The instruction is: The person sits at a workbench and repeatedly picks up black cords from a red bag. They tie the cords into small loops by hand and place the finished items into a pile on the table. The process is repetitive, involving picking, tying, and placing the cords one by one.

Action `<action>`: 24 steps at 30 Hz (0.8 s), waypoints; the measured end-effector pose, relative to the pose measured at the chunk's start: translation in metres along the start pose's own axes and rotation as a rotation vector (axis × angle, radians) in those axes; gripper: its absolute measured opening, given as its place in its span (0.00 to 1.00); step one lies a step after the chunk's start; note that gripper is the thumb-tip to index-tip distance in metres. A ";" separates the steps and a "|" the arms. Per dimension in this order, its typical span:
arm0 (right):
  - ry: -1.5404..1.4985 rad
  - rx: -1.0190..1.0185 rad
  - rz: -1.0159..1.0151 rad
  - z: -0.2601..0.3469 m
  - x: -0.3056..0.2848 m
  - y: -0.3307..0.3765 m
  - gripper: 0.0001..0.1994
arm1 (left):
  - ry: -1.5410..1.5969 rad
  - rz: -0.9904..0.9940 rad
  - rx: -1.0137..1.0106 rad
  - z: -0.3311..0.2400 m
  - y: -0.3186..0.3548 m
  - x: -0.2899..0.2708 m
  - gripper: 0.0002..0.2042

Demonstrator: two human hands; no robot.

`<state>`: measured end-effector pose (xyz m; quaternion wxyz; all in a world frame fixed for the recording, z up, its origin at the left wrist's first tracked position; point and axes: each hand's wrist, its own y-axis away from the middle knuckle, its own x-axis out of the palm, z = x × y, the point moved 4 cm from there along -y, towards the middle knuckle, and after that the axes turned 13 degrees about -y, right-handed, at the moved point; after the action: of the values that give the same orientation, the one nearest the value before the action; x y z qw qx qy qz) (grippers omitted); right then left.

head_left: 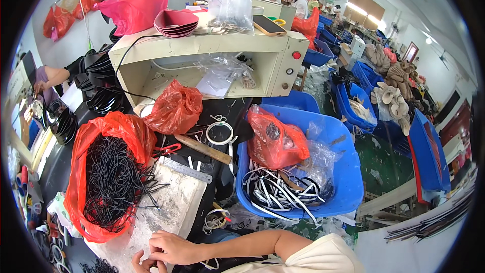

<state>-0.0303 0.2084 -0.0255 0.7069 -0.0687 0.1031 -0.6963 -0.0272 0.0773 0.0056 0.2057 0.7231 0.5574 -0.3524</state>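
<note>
Fingers (157, 244) of the right hand (175, 251) are bent and nearly closed, tips meeting the left hand (145, 265) low over a pale, scuffed, flat board (177, 188). Left hand is partly cut off at the lower edge, its digits curled. View is poor here: cannot tell whether either hand has hold of anything, though something very fine could be pinched there. Bare right forearm (237, 246) runs off to the right of the fingers into a cream sleeve (323, 258).

Ahead of the fingers and to their left: a tangled heap of thin black cords (113, 177) in an open, crumpled red plastic bag (76, 192), loose ends spilling onto the board. Straight ahead, toward the board's far edge, lies a flat metal ruler (187, 170); past it, a tapered wooden handle (204, 150) and a white ring (231, 133). Ahead and right, well apart from the fingers, stands a blue plastic tub (348, 172) holding black and white strips (278, 192) and a bundled red translucent bag (278, 144).
</note>
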 end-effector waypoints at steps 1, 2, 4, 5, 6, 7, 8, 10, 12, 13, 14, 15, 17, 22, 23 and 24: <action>-0.118 0.111 0.013 -0.003 -0.001 -0.002 0.09 | 0.048 0.047 0.033 -0.002 0.000 0.001 0.21; -0.236 0.222 0.026 -0.004 -0.004 -0.005 0.10 | 0.096 0.094 0.065 -0.006 0.000 0.002 0.22; -0.384 0.288 -0.035 -0.007 -0.003 -0.006 0.12 | 0.184 0.131 0.063 -0.012 -0.001 0.002 0.25; -0.416 0.241 -0.110 -0.011 -0.002 -0.006 0.13 | 0.247 0.131 0.037 -0.011 -0.003 0.004 0.26; -0.448 0.195 -0.184 -0.013 -0.003 -0.005 0.13 | 0.310 0.129 0.010 -0.010 -0.004 0.006 0.26; -0.467 0.249 -0.166 -0.013 -0.005 -0.005 0.13 | 0.405 0.116 -0.056 -0.010 -0.003 0.008 0.27; -0.467 0.252 -0.103 -0.012 -0.004 -0.005 0.13 | 0.440 0.115 -0.089 -0.006 -0.004 0.008 0.27; -0.459 0.262 0.010 -0.010 -0.002 -0.003 0.12 | 0.518 0.124 -0.154 0.005 -0.003 0.007 0.28; -0.392 0.257 0.027 -0.008 -0.003 -0.002 0.11 | 0.583 0.061 -0.129 0.008 -0.003 0.010 0.20; -0.384 0.245 0.010 -0.005 -0.001 -0.003 0.10 | 0.588 0.022 -0.145 0.017 -0.002 0.013 0.19; -0.374 0.233 -0.002 0.000 0.002 -0.004 0.10 | 0.594 -0.021 -0.162 0.028 -0.002 0.015 0.19; -0.298 0.176 -0.051 -0.005 0.003 -0.004 0.09 | 0.652 0.104 -0.222 0.040 -0.003 0.017 0.28; -0.301 0.281 -0.121 -0.014 -0.004 -0.001 0.07 | 0.632 0.175 -0.261 0.024 -0.005 0.017 0.26; -0.411 0.243 -0.246 -0.016 -0.002 -0.004 0.06 | 0.780 0.266 -0.232 0.019 -0.006 0.015 0.23; -0.428 0.237 -0.232 -0.014 -0.001 -0.005 0.06 | 0.845 0.264 -0.266 0.020 -0.005 0.016 0.20; -0.447 0.231 -0.224 -0.013 0.001 -0.006 0.07 | 0.910 0.265 -0.297 0.023 -0.004 0.017 0.18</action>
<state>-0.0396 0.2077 -0.0362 0.6340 -0.1503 -0.1439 -0.7448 -0.0351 0.0737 -0.0221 0.0856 0.8311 0.5381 0.1114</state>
